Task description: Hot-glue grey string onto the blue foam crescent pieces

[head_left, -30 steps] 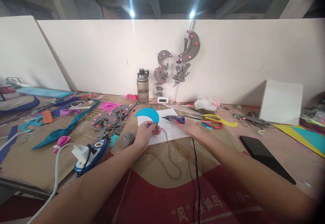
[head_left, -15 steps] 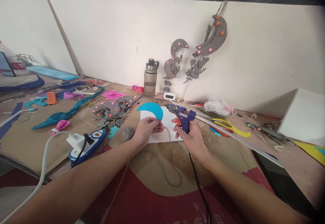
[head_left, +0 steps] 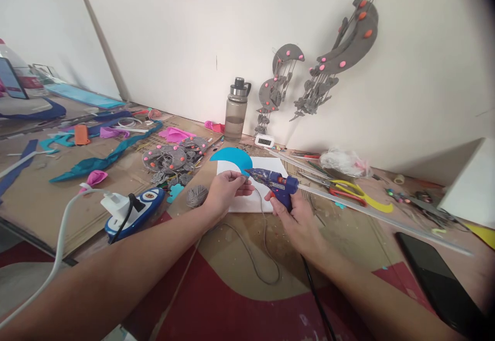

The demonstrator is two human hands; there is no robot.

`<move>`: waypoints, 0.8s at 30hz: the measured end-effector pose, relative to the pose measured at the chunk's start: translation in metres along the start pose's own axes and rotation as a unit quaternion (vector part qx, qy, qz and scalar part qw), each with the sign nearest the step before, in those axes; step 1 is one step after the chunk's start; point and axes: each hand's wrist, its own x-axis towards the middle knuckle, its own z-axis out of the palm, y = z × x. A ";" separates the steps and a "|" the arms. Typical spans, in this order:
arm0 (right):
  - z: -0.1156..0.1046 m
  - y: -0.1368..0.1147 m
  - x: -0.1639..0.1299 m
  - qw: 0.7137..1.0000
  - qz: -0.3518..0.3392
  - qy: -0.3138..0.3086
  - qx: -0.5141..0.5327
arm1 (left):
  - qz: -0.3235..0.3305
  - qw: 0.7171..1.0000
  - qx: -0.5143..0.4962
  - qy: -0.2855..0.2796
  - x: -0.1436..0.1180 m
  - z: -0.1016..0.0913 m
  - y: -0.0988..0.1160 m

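Note:
My left hand (head_left: pixel 229 189) is closed at the lower tip of a blue crescent cutout (head_left: pixel 232 156), pinching it over a white sheet (head_left: pixel 273 164). Grey yarn (head_left: pixel 266 238) trails from near those fingertips in a loop across the cardboard; whether it is also pinched is hidden. In my right hand (head_left: pixel 296 217) is a blue hot glue gun (head_left: pixel 281 186), with a long clear glue stick (head_left: pixel 340 201) poking out behind. Its nozzle meets or nearly meets the crescent's edge, just above my left fingertips. A ball of grey yarn (head_left: pixel 197 195) lies beside my left wrist.
A water bottle (head_left: pixel 235 111) and a small digital clock (head_left: pixel 265 140) stand by the white board. Grey crescent ornaments (head_left: pixel 353 47) hang there. Left are a power strip (head_left: pixel 143 207) and grey decorated pieces (head_left: pixel 170 158); right are scissors (head_left: pixel 344 189) and a black phone (head_left: pixel 433 274).
The glue gun's nozzle has moved left and down to the crescent's edge by my left fingertips. The camera view has tilted down slightly.

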 end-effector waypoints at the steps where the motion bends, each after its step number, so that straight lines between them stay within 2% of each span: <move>1: 0.000 0.001 0.000 1.000 -0.004 -0.001 -0.013 | 0.001 1.000 0.000 0.000 0.000 0.000 0.000; 10: 0.004 0.005 0.000 0.997 -0.025 0.003 -0.070 | 0.003 1.000 -0.009 0.006 0.004 -0.003 -0.005; 24: 0.005 0.007 0.001 0.995 -0.035 -0.001 -0.097 | 0.021 1.000 0.008 0.002 0.005 -0.005 -0.008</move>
